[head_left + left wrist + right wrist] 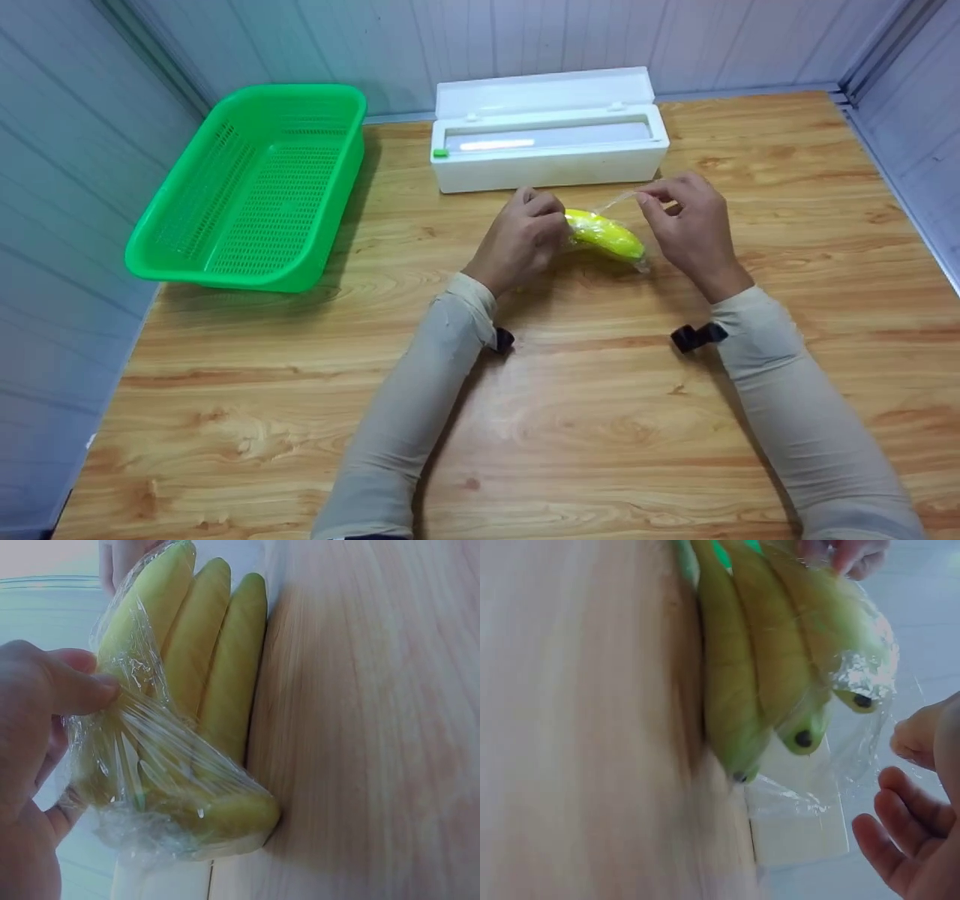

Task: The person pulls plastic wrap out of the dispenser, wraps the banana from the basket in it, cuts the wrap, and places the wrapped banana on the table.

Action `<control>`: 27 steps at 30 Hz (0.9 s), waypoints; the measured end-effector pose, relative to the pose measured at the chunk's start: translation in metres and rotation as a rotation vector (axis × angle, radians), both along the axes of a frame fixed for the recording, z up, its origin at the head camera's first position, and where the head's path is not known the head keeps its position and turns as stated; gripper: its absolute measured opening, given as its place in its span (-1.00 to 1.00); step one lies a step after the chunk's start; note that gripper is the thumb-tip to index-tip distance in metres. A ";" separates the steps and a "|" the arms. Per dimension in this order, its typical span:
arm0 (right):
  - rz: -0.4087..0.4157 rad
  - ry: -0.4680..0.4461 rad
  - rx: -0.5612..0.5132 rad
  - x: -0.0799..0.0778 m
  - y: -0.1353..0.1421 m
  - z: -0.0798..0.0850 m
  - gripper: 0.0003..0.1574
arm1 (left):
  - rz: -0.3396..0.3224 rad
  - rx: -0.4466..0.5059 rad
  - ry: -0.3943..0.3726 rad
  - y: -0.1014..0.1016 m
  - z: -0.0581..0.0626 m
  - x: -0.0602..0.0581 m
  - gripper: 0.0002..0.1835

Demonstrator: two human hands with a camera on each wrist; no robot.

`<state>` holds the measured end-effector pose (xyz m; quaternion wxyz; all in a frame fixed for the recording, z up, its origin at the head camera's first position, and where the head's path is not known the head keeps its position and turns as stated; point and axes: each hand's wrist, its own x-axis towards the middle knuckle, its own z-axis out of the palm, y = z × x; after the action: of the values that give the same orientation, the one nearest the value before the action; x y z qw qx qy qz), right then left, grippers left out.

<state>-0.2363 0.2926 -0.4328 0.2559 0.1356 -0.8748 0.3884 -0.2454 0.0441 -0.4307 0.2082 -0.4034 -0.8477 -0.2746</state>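
A bunch of yellow bananas (606,235) with greenish tips is partly wrapped in clear cling film (169,727), and in the left wrist view three bananas show side by side. My left hand (525,229) holds the bunch at its left end, the thumb pressing on the wrinkled film and the other fingers partly hidden behind. To the right, my right hand (694,221) pinches a stretched edge of the film between thumb and forefinger, apart from the fruit. Dark banana tips (803,739) show through the loose film in the right wrist view.
Behind the hands stands a white cling film box (551,169), its lid (544,91) raised and a green slider (440,153) at its left. A green plastic basket (341,202) stands at the left on the wooden table (585,442). Pale panel walls (525,37) enclose the table.
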 end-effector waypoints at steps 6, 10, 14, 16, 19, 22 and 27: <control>-0.009 0.157 0.079 0.010 0.003 0.003 -0.81 | 0.026 -0.016 -0.003 0.001 0.001 0.001 -0.87; 0.023 0.216 0.102 0.015 0.004 0.004 -0.81 | 0.039 -0.019 -0.011 0.002 0.001 0.001 -0.89; 0.082 0.294 0.128 0.018 0.005 0.002 -0.83 | 0.055 -0.019 -0.009 0.004 0.001 0.002 -0.88; 0.108 0.321 0.139 0.019 0.005 0.001 -0.84 | 0.061 -0.015 -0.007 0.005 0.001 0.002 -0.87; 0.152 0.329 0.124 0.021 0.003 0.001 -0.84 | 0.065 -0.010 -0.007 0.006 0.002 0.003 -0.88; 0.201 0.325 0.095 0.022 0.000 0.000 -0.86 | 0.073 -0.006 -0.007 0.007 0.002 0.003 -0.89; 0.257 0.329 0.086 0.022 -0.003 -0.004 -0.83 | 0.103 -0.013 -0.008 0.008 0.002 0.005 -0.90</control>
<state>-0.2139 0.2899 -0.4366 0.3374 0.3183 -0.8127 0.3527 -0.2406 0.0522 -0.4285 0.2164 -0.3593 -0.8699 -0.2596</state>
